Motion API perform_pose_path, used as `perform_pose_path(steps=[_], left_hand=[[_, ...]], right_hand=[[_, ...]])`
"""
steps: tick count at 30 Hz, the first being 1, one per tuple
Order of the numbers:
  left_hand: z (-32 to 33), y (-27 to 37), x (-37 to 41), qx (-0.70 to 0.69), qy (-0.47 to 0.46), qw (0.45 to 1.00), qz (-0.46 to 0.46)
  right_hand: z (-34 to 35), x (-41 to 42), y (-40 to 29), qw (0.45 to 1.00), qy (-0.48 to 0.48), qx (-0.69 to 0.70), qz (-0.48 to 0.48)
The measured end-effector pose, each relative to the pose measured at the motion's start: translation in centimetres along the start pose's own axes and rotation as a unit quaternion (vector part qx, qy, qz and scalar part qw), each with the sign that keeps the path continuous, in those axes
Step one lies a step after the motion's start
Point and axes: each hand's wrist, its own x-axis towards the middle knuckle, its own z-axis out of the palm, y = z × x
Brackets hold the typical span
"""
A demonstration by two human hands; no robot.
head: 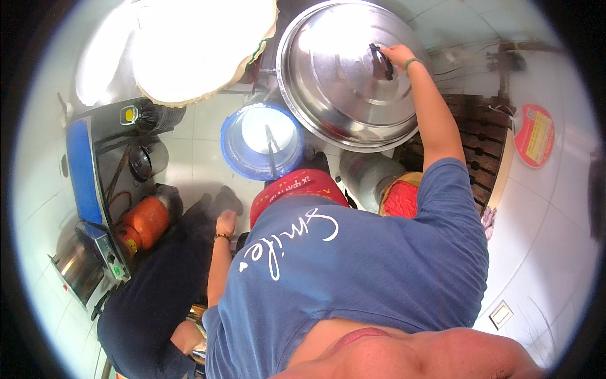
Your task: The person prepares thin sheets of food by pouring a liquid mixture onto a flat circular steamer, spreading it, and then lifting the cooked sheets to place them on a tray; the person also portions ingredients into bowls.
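Note:
My right hand [398, 56], with a green bracelet at its wrist, grips the black handle [382, 64] of a large domed stainless-steel lid [326, 99]. The lid lies over a wide round vessel whose inside is hidden. My left hand [227, 223] hangs low beside my body, a dark bracelet on its wrist; its fingers look curled, and whether it holds anything cannot be seen. A blue bucket [227, 137] stands on the floor before me, left of the lid. In it are something white [258, 125] and a long dark stick [271, 147]. I wear a red apron [293, 187].
Another person in dark clothes [147, 303] is close on my left. An orange gas cylinder [144, 222], a black-lidded pot [142, 161] and a steel pot [78, 265] are farther left. A glaring white round surface [199, 52] fills the upper left. A grey cylinder [367, 173] stands below the lid.

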Motion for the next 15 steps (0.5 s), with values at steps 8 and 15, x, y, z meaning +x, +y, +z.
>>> perform_pose_path(steps=[8, 15], left_hand=[[0.1, -2.0, -3.8, -0.066, 0.000, 0.985, -0.158], [-0.8, -0.4, -6.6, -0.003, 0.014, 0.985, -0.175]], right_hand=[[-0.1, -0.6, -1.2, 0.956, -0.155, 0.201, 0.148], [0.8, 0.7, 0.3, 0.929, -0.191, 0.284, 0.144]])
